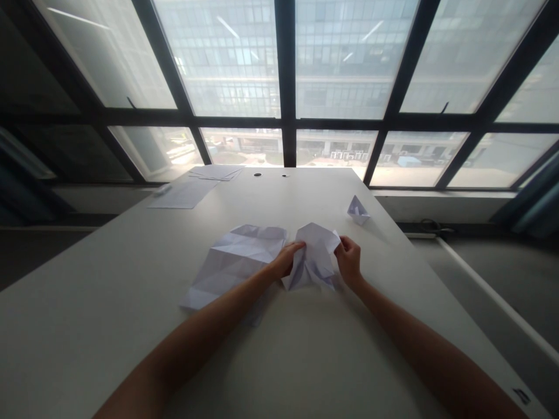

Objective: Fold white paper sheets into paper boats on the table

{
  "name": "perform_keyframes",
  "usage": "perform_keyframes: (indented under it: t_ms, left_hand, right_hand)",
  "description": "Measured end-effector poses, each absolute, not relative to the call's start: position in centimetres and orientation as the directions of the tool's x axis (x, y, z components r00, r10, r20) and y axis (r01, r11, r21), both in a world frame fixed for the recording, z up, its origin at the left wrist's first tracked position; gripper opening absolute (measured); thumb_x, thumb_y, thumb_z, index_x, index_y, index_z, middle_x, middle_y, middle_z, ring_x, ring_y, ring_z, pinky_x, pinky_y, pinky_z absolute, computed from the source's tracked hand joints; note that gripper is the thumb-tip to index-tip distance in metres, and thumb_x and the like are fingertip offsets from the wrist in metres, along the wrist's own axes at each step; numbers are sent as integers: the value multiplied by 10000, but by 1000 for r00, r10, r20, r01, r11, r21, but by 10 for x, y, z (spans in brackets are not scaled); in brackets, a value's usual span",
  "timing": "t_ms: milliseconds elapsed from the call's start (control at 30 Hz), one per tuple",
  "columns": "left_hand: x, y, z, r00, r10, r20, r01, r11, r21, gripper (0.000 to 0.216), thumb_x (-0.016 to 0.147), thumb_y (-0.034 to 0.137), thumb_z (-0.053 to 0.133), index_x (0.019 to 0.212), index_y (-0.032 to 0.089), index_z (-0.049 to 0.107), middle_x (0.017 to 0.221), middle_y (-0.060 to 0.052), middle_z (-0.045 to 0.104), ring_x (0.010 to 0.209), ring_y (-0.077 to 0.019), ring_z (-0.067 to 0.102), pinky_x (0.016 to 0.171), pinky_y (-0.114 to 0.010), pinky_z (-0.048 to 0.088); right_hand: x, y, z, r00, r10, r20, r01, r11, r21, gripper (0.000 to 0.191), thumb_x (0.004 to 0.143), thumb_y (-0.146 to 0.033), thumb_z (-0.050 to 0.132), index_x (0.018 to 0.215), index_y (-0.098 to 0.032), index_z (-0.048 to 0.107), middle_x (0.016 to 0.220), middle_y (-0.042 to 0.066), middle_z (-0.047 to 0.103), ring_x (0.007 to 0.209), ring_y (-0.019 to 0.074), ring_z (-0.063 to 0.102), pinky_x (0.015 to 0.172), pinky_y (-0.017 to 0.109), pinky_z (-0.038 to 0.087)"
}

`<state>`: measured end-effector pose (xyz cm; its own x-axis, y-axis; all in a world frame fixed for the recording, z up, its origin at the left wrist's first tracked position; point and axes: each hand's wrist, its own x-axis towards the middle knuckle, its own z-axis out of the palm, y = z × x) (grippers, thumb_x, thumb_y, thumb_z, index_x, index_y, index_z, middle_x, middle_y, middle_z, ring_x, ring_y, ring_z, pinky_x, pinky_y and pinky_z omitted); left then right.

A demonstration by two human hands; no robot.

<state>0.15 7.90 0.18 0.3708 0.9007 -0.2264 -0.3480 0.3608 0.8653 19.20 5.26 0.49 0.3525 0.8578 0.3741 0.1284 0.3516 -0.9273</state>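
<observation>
A partly folded sheet of white paper [315,247] is held up between my two hands, just above the table. My left hand [286,260] grips its left side, thumb over the front. At its upper right edge, my right hand [348,260] pinches a corner between thumb and fingers. Loose flaps hang at the lower part of the sheet. To the left lies a second sheet of creased white paper [238,256], opened out and wrinkled, partly covered by my left forearm.
A small folded paper boat [358,210] stands at the table's right side. Several flat white sheets [186,193] lie at the far left of the white table [297,361]. Two round holes sit near the far edge, before large windows [244,58].
</observation>
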Motion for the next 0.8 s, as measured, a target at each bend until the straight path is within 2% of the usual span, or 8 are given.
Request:
perform_keyframes:
  t_ms: [167,333,467,633,800]
  left_hand:
    - [2,73,12,356,893,-275,-352,400,846,278,811,304,683,1032,140,645,819,-82,721,664,-241,703,627,-355,578]
    - [0,75,24,278,925,-261,-448,365,816,186,845,245,646,987,125,641,790,-68,713,623,-213,693,599,-323,571]
    - [-1,81,23,286,925,-250,-509,368,778,155,876,235,619,962,108,646,800,-85,713,625,-205,695,597,-310,569]
    - [2,88,14,212,953,-216,-576,301,761,170,895,258,628,1019,141,627,865,-65,718,693,-194,707,661,-311,590]
    - [3,93,8,135,976,-169,-631,216,745,209,896,263,641,1071,151,621,931,-61,722,751,-177,708,728,-301,590]
  right_hand:
    - [196,58,3,428,855,294,29,312,-950,220,779,-378,571,687,-179,576,552,-60,468,518,105,404,481,222,325]
    - [219,74,4,600,797,78,-216,255,-943,116,754,-310,474,694,-231,414,619,-70,419,544,106,447,505,207,388]
    - [238,85,2,622,783,-29,-282,189,-941,73,755,-298,455,747,-242,409,653,-56,446,578,119,493,533,222,436]
    - [232,81,1,514,854,-80,-308,96,-947,167,758,-371,554,814,-235,477,684,-26,553,589,149,579,525,255,488]
    - [217,70,10,230,963,-142,-384,-44,-922,425,675,-375,722,1042,-216,579,852,20,683,673,173,648,525,254,516]
